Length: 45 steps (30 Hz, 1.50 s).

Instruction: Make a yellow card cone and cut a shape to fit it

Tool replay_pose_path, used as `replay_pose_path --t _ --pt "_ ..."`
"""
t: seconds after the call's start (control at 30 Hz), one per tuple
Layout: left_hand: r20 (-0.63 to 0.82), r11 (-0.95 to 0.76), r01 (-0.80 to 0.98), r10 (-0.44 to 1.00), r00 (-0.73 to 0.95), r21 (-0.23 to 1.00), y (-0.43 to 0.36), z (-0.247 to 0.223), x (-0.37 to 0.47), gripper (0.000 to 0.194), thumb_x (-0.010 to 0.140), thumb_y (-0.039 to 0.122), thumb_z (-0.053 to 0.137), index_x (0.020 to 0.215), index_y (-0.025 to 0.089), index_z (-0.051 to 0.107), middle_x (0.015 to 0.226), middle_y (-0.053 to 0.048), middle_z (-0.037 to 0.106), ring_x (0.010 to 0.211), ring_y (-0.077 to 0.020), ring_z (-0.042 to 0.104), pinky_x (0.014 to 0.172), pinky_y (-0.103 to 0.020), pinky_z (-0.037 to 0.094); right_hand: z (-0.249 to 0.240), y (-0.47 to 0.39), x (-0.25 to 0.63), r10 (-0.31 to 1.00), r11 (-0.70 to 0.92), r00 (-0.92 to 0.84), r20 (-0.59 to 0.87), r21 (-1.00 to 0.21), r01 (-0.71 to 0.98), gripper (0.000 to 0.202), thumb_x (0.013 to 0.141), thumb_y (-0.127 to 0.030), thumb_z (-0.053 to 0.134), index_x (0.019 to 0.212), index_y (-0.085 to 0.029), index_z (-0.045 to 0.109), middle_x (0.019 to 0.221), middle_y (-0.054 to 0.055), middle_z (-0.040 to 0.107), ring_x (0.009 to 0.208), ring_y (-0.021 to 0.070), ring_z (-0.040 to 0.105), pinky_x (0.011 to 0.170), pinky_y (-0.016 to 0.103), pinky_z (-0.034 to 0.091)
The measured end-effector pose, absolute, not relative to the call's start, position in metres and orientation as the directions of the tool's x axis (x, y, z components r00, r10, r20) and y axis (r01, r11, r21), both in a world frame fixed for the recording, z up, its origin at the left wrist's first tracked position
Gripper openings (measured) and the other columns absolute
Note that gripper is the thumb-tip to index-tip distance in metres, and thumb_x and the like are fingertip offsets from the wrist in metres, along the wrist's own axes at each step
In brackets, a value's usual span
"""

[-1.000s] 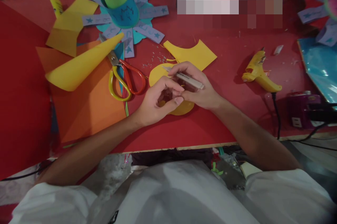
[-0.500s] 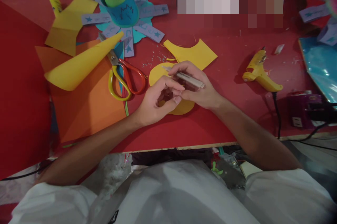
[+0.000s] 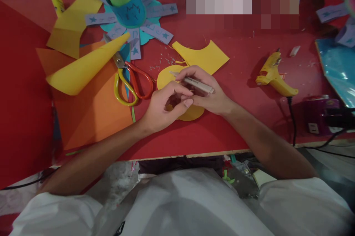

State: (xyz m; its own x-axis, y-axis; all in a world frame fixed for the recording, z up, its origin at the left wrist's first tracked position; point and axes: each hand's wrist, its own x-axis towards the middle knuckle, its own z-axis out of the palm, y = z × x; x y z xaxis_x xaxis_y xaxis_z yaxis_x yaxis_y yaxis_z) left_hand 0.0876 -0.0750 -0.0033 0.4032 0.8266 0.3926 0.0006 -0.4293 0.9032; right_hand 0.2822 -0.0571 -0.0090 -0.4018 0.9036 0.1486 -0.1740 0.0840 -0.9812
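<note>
My right hand (image 3: pixel 206 88) is closed round a slim white pen-shaped tool (image 3: pixel 200 85) with dark lettering, its thin pale tip pointing left. Against its fingers, my left hand (image 3: pixel 169 106) is curled, thumb and fingertips drawn close together; what they hold, if anything, is hidden. Both hands are above a rounded yellow paper piece (image 3: pixel 165 77) that they partly cover. Just beyond lies a yellow paper offcut (image 3: pixel 209 57) with a curved cut edge. To the left, scissors (image 3: pixel 126 81) with one yellow and one red handle lie partly under a yellow paper cone (image 3: pixel 85 68).
Orange paper (image 3: pixel 94 118) lies at left, near folded yellow paper (image 3: pixel 69 25). A blue and green tube (image 3: pixel 130 14) stands behind, ringed by lettered purple strips. On the right are a yellow glue gun (image 3: pixel 276 75), its black cord, and a purple socket box (image 3: pixel 318 116).
My hands have barely shifted; the white tool has turned and slid very slightly left in my right hand. Everything else lies as before.
</note>
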Motion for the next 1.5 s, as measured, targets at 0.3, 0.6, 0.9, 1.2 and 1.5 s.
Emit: replay_pose_path --t 0.3,0.6,0.9,1.2,1.5 --pt "0.36 -0.377 -0.043 0.834 0.418 0.925 -0.076 -0.005 0.088 0.016 0.11 0.035 0.065 0.107 0.02 0.07 0.07 0.004 0.064 0.054 -0.007 0.061 0.051 -0.017 0.046 -0.011 -0.057 0.285 0.897 0.124 -0.409 0.171 -0.982 -0.14 0.057 0.083 -0.062 0.092 0.119 -0.025 0.068 0.121 0.007 0.07 0.104 0.0217 0.069 0.093 0.037 0.063" --pt "0.591 -0.69 0.36 0.724 0.355 0.629 -0.073 -0.004 0.082 0.012 0.105 0.018 0.064 0.116 0.023 0.067 0.079 0.005 0.068 0.058 -0.0074 0.056 0.057 -0.021 0.041 -0.008 -0.06 0.282 0.95 0.133 -0.27 0.155 -0.986 -0.098 0.044 0.089 -0.06 0.086 0.112 -0.028 0.067 0.1 0.003 0.064 0.088 0.0207 0.064 0.082 0.038 0.063" --pt "0.639 -0.795 0.504 0.587 0.498 0.338 -0.072 -0.013 0.08 0.009 0.103 0.017 0.061 0.109 0.022 0.065 0.089 -0.002 0.076 0.069 -0.0129 0.067 0.058 -0.028 0.032 -0.01 -0.059 0.282 0.945 0.248 -0.227 0.235 -0.968 0.029 0.034 0.093 -0.052 0.082 0.108 -0.027 0.065 0.097 0.002 0.063 0.082 0.0188 0.061 0.08 0.038 0.062" --pt "0.657 -0.828 0.509 0.522 0.544 0.236 -0.067 -0.01 0.081 0.012 0.098 0.009 0.059 0.1 0.021 0.06 0.079 0.0 0.068 0.064 -0.013 0.059 0.057 -0.03 0.029 -0.012 -0.061 0.281 0.937 0.269 -0.249 0.246 -0.961 0.061 0.023 0.094 -0.038 0.079 0.109 -0.027 0.066 0.102 0.003 0.068 0.087 0.0198 0.063 0.086 0.04 0.062" --pt "0.624 -0.811 0.568 0.516 0.586 0.138 -0.067 -0.009 0.079 0.011 0.102 0.016 0.056 0.101 0.021 0.065 0.079 -0.002 0.072 0.064 -0.0147 0.064 0.058 -0.032 0.034 -0.011 -0.06 0.282 0.927 0.306 -0.262 0.27 -0.946 0.108 0.015 0.096 -0.03 0.074 0.109 -0.029 0.066 0.104 0.002 0.069 0.087 0.0197 0.063 0.085 0.039 0.061"
